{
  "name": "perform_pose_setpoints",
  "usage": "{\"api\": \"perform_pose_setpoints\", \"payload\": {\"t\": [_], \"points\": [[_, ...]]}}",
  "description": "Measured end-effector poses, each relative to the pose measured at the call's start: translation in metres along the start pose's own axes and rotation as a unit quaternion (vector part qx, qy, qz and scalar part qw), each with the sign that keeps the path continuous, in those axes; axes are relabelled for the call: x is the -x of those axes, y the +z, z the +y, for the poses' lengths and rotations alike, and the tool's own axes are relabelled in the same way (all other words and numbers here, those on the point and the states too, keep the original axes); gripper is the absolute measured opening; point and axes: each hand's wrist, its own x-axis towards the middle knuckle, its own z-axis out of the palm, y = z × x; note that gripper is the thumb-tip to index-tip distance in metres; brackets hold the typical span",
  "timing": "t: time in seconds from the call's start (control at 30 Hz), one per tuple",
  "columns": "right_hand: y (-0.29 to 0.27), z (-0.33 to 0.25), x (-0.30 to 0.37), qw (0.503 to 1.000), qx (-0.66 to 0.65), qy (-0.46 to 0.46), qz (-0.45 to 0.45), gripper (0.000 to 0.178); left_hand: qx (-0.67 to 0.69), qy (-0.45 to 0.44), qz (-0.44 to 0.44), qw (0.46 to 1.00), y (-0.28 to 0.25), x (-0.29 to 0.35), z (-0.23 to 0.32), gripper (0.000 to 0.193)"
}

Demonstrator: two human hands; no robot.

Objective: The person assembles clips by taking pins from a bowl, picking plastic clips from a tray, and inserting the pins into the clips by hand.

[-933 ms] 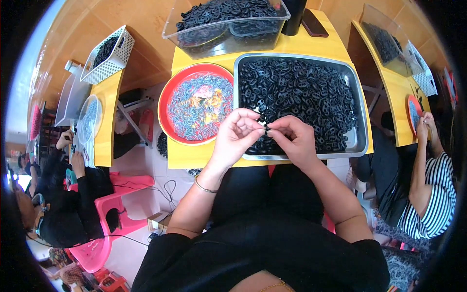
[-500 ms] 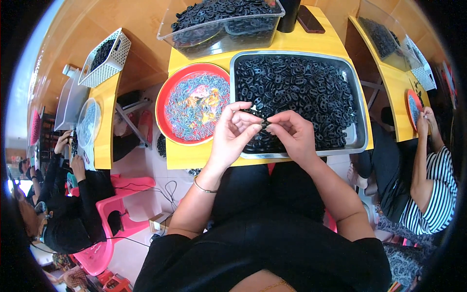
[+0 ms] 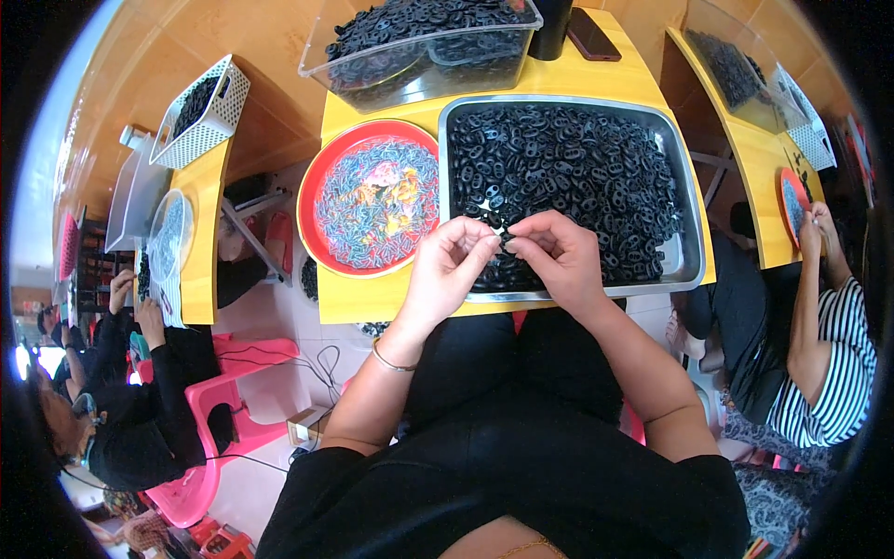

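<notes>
Over the front left part of a metal tray (image 3: pixel 694 270), my left hand (image 3: pixel 447 265) and my right hand (image 3: pixel 563 261) meet almost fingertip to fingertip. Both are closed in a pinch, thumb against forefinger. What sits between the fingertips is tiny and mostly hidden; a dark bit and a bright glint show there. Heaped in the tray are small black oval pieces (image 3: pixel 577 177) with two holes each. Left of it, close to my left hand, a red round plate (image 3: pixel 312 214) holds many small slender grey-blue pieces (image 3: pixel 349 210).
A clear plastic bin (image 3: pixel 410 84) of black pieces stands behind the tray on the yellow table (image 3: pixel 372 300). Near it are a dark cylinder (image 3: pixel 551 33) and a phone (image 3: pixel 593 35). People work at tables on both sides; a pink chair (image 3: pixel 200 401) stands left.
My left hand's fingers have curled in and dropped slightly from a more spread pose, uncovering pieces and a bright spot in the tray behind. My right hand has barely moved.
</notes>
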Motion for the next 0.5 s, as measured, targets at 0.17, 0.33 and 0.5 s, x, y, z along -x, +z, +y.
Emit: {"api": "perform_pose_setpoints", "payload": {"t": [0.17, 0.33, 0.5], "points": [[0.0, 0.0, 0.0, 1.0, -0.017, 0.016, -0.007, 0.013, -0.041, 0.034, 0.02, 0.998, 0.004, 0.002, -0.004, 0.005], [-0.001, -0.01, -0.002, 0.994, 0.085, -0.05, -0.035, 0.015, -0.075, 0.067, 0.046, 0.994, 0.001, 0.0, -0.002, 0.008], [-0.002, -0.004, -0.001, 0.997, 0.029, -0.053, 0.056, 0.014, -0.009, 0.093, 0.024, 0.995, 0.006, 0.009, 0.041, 0.025]]}}
